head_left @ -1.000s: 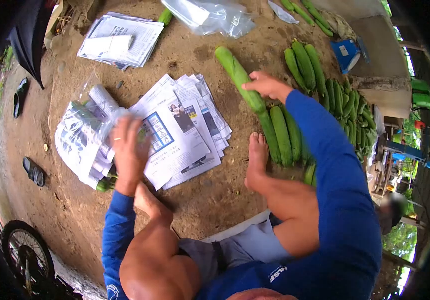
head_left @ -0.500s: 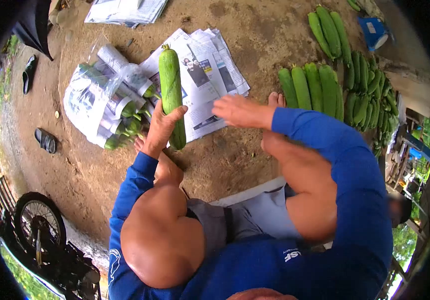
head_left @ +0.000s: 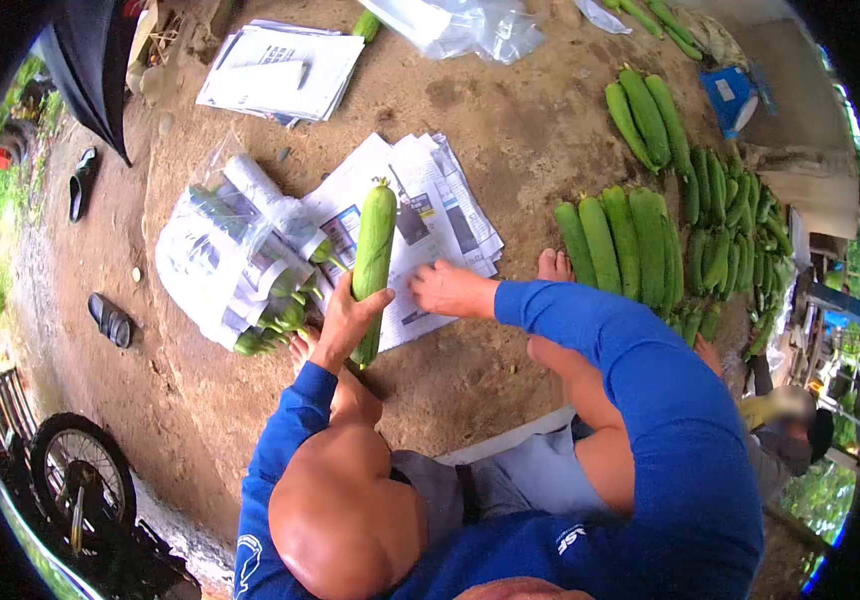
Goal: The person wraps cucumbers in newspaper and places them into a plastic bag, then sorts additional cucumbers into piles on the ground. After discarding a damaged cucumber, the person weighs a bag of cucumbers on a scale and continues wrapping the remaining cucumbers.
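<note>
My left hand (head_left: 350, 318) is wrapped round the lower half of a long green luffa gourd (head_left: 377, 240), held upright with its stem end away from me. Beneath it lies a stack of newspaper sheets (head_left: 465, 210) on the ground. My right hand (head_left: 453, 290) rests on the lower right of the stack, fingers bent and slightly apart, touching the top sheet; their tips are partly hidden. Left of the stack, a clear plastic bag (head_left: 182, 300) holds several newspaper-wrapped gourds (head_left: 285, 280), their green ends sticking out towards me.
Several unwrapped gourds (head_left: 600, 245) lie in rows at the right. Another paper pile (head_left: 275, 75) and plastic sheeting (head_left: 470, 28) are at the far side. Sandals (head_left: 110, 320) and a motorcycle wheel (head_left: 80, 470) are on the left. Another person (head_left: 785, 430) sits at the right edge.
My right hand has come down and left onto the newspaper. My left hand still holds the gourd. The camera view has tilted, bringing more of the far ground and another person into sight.
</note>
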`<state>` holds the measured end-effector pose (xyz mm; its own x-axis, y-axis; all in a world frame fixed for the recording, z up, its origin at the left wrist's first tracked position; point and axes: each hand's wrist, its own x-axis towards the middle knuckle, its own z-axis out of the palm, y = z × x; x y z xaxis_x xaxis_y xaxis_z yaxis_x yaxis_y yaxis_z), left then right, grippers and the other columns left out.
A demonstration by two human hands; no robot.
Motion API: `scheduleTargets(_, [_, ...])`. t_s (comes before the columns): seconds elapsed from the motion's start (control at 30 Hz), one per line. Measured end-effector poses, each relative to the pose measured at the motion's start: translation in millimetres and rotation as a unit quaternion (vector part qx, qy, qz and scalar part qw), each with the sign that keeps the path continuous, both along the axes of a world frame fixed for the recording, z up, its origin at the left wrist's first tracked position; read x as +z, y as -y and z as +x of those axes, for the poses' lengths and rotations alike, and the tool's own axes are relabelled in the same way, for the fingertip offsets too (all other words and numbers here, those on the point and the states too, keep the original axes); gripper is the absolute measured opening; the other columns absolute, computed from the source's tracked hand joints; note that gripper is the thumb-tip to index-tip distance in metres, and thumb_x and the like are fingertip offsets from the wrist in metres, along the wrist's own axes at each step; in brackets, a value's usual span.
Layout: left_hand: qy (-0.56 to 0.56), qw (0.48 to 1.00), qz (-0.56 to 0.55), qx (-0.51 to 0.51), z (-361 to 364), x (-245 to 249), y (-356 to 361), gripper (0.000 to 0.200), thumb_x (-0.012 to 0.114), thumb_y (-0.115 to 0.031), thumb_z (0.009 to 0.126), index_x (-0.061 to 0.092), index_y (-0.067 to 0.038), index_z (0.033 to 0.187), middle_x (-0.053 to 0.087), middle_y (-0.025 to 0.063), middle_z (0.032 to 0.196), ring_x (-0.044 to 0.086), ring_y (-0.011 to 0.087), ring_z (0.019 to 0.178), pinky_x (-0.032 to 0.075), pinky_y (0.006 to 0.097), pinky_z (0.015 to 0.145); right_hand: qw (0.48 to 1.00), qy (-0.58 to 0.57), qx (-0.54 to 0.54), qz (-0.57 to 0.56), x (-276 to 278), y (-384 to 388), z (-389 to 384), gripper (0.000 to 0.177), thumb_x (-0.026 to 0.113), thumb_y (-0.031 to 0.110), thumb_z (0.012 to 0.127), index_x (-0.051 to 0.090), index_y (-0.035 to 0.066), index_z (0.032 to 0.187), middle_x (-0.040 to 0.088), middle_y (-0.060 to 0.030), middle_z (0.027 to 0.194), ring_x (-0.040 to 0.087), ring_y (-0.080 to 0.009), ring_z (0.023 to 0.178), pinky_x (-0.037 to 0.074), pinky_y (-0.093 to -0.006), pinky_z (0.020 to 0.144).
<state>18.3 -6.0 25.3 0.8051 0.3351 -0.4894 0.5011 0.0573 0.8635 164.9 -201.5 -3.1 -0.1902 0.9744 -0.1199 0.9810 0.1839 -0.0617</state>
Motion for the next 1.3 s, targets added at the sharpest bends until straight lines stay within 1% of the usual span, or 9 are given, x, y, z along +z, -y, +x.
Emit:
scheduleTargets(0.23, [-0.022, 1.000, 0.006, 0.018, -2.8, 12.4, 1.6, 0.048, 0.078, -0.023, 0.085, 0.059, 0.001, 0.122, 0.064, 0.0027, 0.094, 0.058, 0.0122, 0.080, 0.050, 0.0284, 0.072, 0.993, -0.091, -0.004, 0.071, -17.7, 2.6, -9.4, 0.015, 0.063, 0.021, 0.077, 0.061, 0.010, 0.067, 0.064, -0.0064, 0.063, 0.066, -0.0237, 0.062, 0.049, -0.0413, 0.055])
scheduleTargets(0.37, [-0.004, 1.000, -0.014, 0.019, -8.6, 9.7, -1.7, 0.046, 0.077, -0.023, 0.086, 0.059, 0.001, 0.121, 0.063, 0.0032, 0.096, 0.058, 0.0124, 0.082, 0.049, 0.0285, 0.073, 0.997, -0.053, -0.019, 0.057, 22.4, -0.3, 1.0, 0.013, 0.062, 0.020, 0.078, 0.061, 0.012, 0.068, 0.065, -0.0051, 0.063, 0.067, -0.0223, 0.062, 0.047, -0.0400, 0.057])
scheduleTargets(0.5, [0.008, 1.000, 0.000, -0.009, -4.3, 13.4, 2.1, 0.048, 0.078, -0.022, 0.085, 0.059, 0.001, 0.122, 0.063, 0.0042, 0.096, 0.058, 0.0126, 0.083, 0.049, 0.0284, 0.073, 0.996, -0.049, -0.001, 0.075, 35.8, 3.1, 7.1, 0.012, 0.062, 0.021, 0.080, 0.065, 0.014, 0.071, 0.066, -0.0035, 0.073, 0.067, -0.0209, 0.076, 0.049, -0.0376, 0.064])
scheduleTargets(0.6, [0.018, 0.999, 0.015, -0.046, -4.4, 6.8, 2.1, 0.049, 0.078, -0.022, 0.084, 0.058, 0.001, 0.123, 0.064, 0.0052, 0.097, 0.059, 0.0136, 0.083, 0.050, 0.0288, 0.073, 0.996, -0.046, -0.005, 0.077, 45.2, 6.2, 13.1, 0.018, 0.062, 0.024, 0.080, 0.068, 0.012, 0.068, 0.070, -0.0074, 0.082, 0.069, -0.0270, 0.083, 0.053, -0.0437, 0.062])
scheduleTargets(0.73, [0.025, 0.998, -0.006, -0.065, -1.2, 11.1, 7.8, 0.050, 0.079, -0.024, 0.084, 0.059, 0.001, 0.123, 0.065, 0.0061, 0.097, 0.060, 0.0148, 0.085, 0.051, 0.0302, 0.075, 0.997, -0.071, -0.030, 0.031, 51.6, 21.2, 24.0, 0.017, 0.064, 0.021, 0.077, 0.072, 0.009, 0.067, 0.069, -0.0095, 0.078, 0.069, -0.0272, 0.081, 0.057, -0.0405, 0.063])
scheduleTargets(0.83, [-0.018, 0.991, 0.066, -0.115, 1.0, 23.4, 9.9, 0.055, 0.080, -0.027, 0.084, 0.058, 0.002, 0.125, 0.065, 0.0084, 0.097, 0.061, 0.0150, 0.086, 0.051, 0.0316, 0.078, 0.991, -0.125, -0.038, -0.001, 54.5, 47.5, 38.0, 0.010, 0.065, 0.014, 0.076, 0.071, 0.009, 0.070, 0.069, -0.0082, 0.079, 0.069, -0.0275, 0.085, 0.059, -0.0409, 0.065])
scheduleTargets(0.97, [0.012, 0.993, 0.057, -0.102, -0.5, -0.1, 13.1, 0.062, 0.084, -0.033, 0.082, 0.057, 0.002, 0.126, 0.065, 0.0085, 0.094, 0.060, 0.0166, 0.083, 0.052, 0.0337, 0.074, 0.992, -0.108, -0.062, -0.028, 48.9, 44.0, 51.3, 0.007, 0.061, 0.014, 0.079, 0.064, 0.009, 0.075, 0.063, -0.0077, 0.083, 0.065, -0.0269, 0.088, 0.057, -0.0399, 0.069])
scheduleTargets(1.07, [-0.045, 0.993, 0.029, -0.109, 8.1, 9.9, 11.8, 0.066, 0.084, -0.032, 0.080, 0.056, 0.002, 0.129, 0.067, 0.0125, 0.099, 0.064, 0.0211, 0.088, 0.053, 0.0359, 0.078, 0.990, -0.107, -0.067, -0.057, 51.8, 52.3, 53.8, 0.007, 0.064, 0.013, 0.077, 0.066, 0.008, 0.073, 0.065, -0.0093, 0.082, 0.066, -0.0285, 0.086, 0.058, -0.0412, 0.070])
scheduleTargets(1.3, [0.021, 0.981, 0.095, -0.171, 34.8, -4.6, 19.5, 0.071, 0.082, -0.029, 0.078, 0.052, 0.002, 0.134, 0.067, 0.0229, 0.114, 0.066, 0.0353, 0.107, 0.051, 0.0414, 0.093, 0.991, -0.082, -0.062, -0.084, 64.1, 73.8, 55.9, 0.008, 0.064, 0.013, 0.077, 0.068, 0.010, 0.072, 0.065, -0.0070, 0.084, 0.066, -0.0270, 0.090, 0.055, -0.0424, 0.073])
